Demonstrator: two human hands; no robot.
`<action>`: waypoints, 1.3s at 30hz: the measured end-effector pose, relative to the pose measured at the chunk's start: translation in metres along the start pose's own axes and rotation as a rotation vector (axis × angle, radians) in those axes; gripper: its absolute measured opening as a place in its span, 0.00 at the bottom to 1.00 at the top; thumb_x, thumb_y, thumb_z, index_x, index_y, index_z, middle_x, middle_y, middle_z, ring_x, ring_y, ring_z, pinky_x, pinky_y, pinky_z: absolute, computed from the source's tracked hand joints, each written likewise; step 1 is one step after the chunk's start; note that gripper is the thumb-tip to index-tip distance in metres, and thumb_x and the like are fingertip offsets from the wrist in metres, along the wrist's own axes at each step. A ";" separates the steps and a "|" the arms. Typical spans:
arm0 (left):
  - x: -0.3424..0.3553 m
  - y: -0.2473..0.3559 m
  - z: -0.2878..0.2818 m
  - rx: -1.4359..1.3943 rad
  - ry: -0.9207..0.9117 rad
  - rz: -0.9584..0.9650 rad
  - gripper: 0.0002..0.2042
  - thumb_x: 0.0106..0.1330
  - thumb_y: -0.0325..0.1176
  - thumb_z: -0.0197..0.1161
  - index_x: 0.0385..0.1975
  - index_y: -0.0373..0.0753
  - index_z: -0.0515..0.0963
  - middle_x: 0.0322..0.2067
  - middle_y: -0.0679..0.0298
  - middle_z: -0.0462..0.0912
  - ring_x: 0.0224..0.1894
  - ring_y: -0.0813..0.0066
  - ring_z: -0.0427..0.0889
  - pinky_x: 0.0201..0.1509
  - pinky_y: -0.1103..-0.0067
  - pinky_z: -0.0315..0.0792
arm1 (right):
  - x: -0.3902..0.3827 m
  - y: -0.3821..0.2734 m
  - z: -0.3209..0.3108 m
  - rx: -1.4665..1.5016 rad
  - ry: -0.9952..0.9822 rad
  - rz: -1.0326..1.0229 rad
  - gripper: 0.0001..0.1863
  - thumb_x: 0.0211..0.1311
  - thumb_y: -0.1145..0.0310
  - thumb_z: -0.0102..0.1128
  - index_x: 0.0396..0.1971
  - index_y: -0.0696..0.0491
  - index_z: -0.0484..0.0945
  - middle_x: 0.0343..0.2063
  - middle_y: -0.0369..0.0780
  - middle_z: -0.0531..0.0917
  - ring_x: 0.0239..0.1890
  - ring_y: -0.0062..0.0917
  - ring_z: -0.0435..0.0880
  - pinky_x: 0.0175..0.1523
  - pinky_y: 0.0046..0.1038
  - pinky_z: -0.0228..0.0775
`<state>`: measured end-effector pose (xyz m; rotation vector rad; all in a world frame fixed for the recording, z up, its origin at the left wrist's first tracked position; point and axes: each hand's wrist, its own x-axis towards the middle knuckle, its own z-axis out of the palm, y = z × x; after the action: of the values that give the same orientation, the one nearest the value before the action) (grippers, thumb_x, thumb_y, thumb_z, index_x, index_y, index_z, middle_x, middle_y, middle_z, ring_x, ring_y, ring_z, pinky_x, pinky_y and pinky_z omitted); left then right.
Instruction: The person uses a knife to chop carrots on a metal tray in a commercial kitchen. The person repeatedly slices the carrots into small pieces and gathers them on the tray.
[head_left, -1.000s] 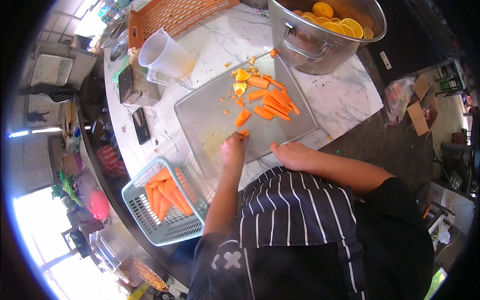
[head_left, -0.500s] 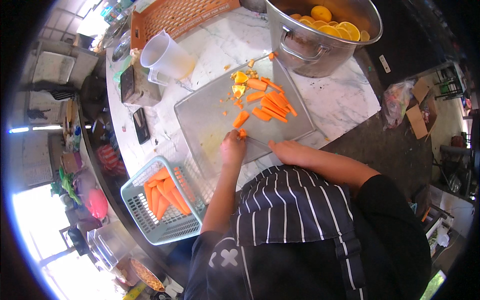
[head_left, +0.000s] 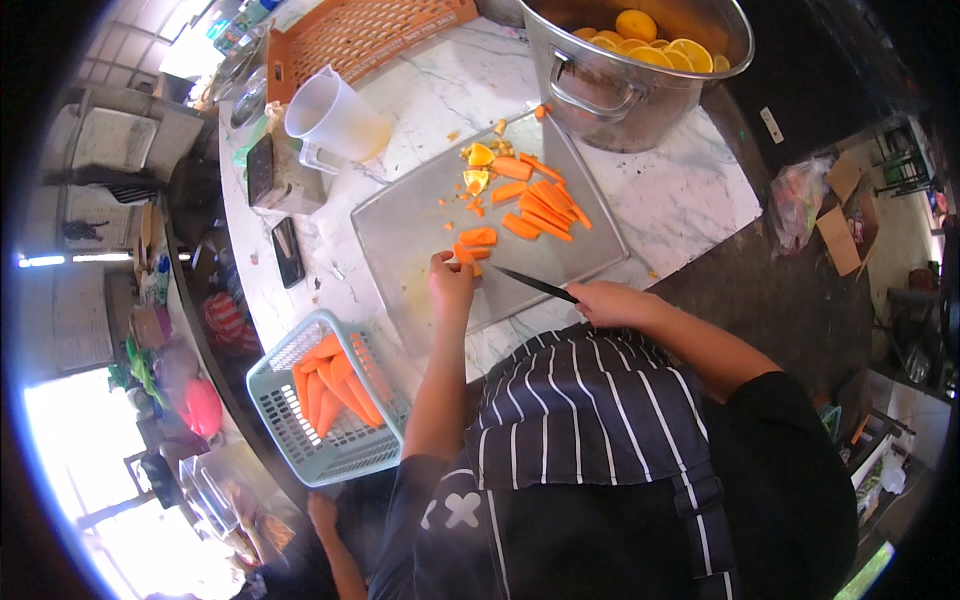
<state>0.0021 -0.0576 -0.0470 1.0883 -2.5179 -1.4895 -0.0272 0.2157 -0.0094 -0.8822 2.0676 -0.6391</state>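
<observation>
My right hand [head_left: 612, 303] is closed round the handle of a knife [head_left: 535, 283], whose dark blade points left over the near part of the grey cutting board [head_left: 400, 230]. My left hand [head_left: 452, 282] pinches a carrot piece [head_left: 466, 257] on the board, just left of the knife tip. Cut carrot chunks [head_left: 479, 237] lie right beyond my fingers. Farther up the board is a pile of carrot sticks [head_left: 547, 208], with orange pieces [head_left: 480, 155] and small scraps beside it. Peeled whole carrots [head_left: 335, 385] fill part of a pale blue basket [head_left: 290, 440] at my left.
A large steel pot [head_left: 640, 105] with orange slices stands at the far right. Far left are a plastic pitcher [head_left: 330, 115], an orange crate [head_left: 370, 35], a metal tin [head_left: 285, 175] and a phone [head_left: 288, 252]. Another person's arm [head_left: 340, 545] shows below the basket.
The knife has swung into clear view as my right hand moved right. Carrot pieces by my left hand have come apart, and that hand shifted slightly left. Another person's arm has appeared lower left.
</observation>
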 end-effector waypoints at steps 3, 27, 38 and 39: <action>0.017 -0.001 0.012 0.106 -0.006 -0.041 0.22 0.54 0.35 0.64 0.45 0.32 0.67 0.35 0.53 0.77 0.35 0.59 0.80 0.38 0.68 0.74 | -0.007 0.003 0.000 0.009 0.034 0.005 0.11 0.60 0.68 0.51 0.38 0.57 0.65 0.26 0.53 0.78 0.32 0.50 0.78 0.35 0.47 0.67; -0.028 -0.011 0.008 0.504 -0.038 0.458 0.21 0.61 0.44 0.58 0.46 0.33 0.73 0.38 0.48 0.74 0.41 0.50 0.75 0.45 0.64 0.70 | -0.010 -0.016 -0.008 -0.111 0.009 0.131 0.11 0.55 0.75 0.48 0.40 0.58 0.66 0.30 0.54 0.79 0.35 0.49 0.80 0.38 0.47 0.69; -0.040 0.009 0.014 0.514 -0.133 0.336 0.12 0.57 0.40 0.62 0.34 0.39 0.77 0.32 0.52 0.75 0.35 0.51 0.77 0.39 0.63 0.71 | 0.005 -0.025 -0.004 -0.276 0.072 0.063 0.08 0.58 0.74 0.44 0.37 0.59 0.66 0.27 0.53 0.80 0.33 0.47 0.82 0.36 0.45 0.73; -0.040 0.009 0.015 0.512 -0.134 0.345 0.11 0.57 0.39 0.62 0.34 0.40 0.77 0.32 0.52 0.75 0.35 0.51 0.77 0.39 0.63 0.72 | 0.005 -0.026 -0.003 -0.288 0.064 0.072 0.09 0.58 0.73 0.44 0.37 0.59 0.66 0.27 0.53 0.81 0.34 0.47 0.82 0.37 0.45 0.73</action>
<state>0.0227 -0.0206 -0.0355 0.5384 -3.0736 -0.8818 -0.0222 0.1961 0.0074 -0.9517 2.2749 -0.3387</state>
